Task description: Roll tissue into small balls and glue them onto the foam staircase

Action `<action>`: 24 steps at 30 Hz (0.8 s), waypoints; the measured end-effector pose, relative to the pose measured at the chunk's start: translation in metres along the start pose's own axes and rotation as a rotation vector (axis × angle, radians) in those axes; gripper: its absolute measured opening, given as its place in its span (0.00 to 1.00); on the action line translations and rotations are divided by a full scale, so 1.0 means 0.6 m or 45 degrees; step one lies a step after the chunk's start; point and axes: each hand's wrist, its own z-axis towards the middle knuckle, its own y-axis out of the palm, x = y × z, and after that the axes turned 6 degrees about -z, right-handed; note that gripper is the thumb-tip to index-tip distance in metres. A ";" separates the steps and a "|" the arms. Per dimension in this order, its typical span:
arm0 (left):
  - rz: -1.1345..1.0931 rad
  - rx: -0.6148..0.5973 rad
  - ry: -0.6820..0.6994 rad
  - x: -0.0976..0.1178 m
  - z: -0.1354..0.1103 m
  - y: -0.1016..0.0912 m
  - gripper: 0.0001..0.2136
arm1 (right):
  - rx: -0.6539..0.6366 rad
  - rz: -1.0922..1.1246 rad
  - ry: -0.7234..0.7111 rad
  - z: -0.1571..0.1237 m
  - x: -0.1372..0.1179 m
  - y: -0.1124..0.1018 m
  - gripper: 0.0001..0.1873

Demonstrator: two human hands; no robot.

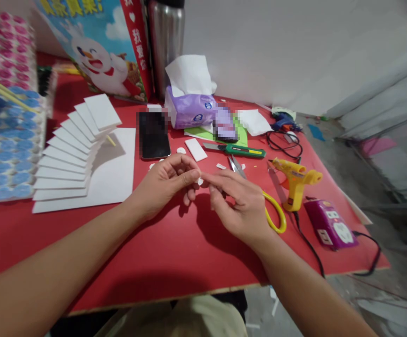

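Note:
My left hand and my right hand meet over the red table. Between the left thumb and fingers sits a small white foam piece, and my right index fingertip touches it. My right hand also has yellow-handled scissors hooked on its fingers, blades pointing away toward the back. More small white foam pieces lie just beyond my hands, next to a white foam rectangle.
A fanned stack of white foam sheets lies left, a black phone behind my hands. A green utility knife, yellow glue gun, purple power strip and cables sit right. Tissue pack and steel flask stand at the back.

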 end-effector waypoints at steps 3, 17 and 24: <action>0.055 0.013 0.021 0.002 0.000 0.000 0.10 | 0.001 0.017 0.021 0.000 -0.001 -0.001 0.16; 0.659 -0.027 0.328 -0.007 -0.010 0.001 0.26 | -0.133 0.636 0.861 0.013 0.006 -0.008 0.07; 0.674 0.002 0.321 -0.008 -0.009 -0.001 0.25 | -0.104 0.401 0.591 0.009 0.004 -0.006 0.07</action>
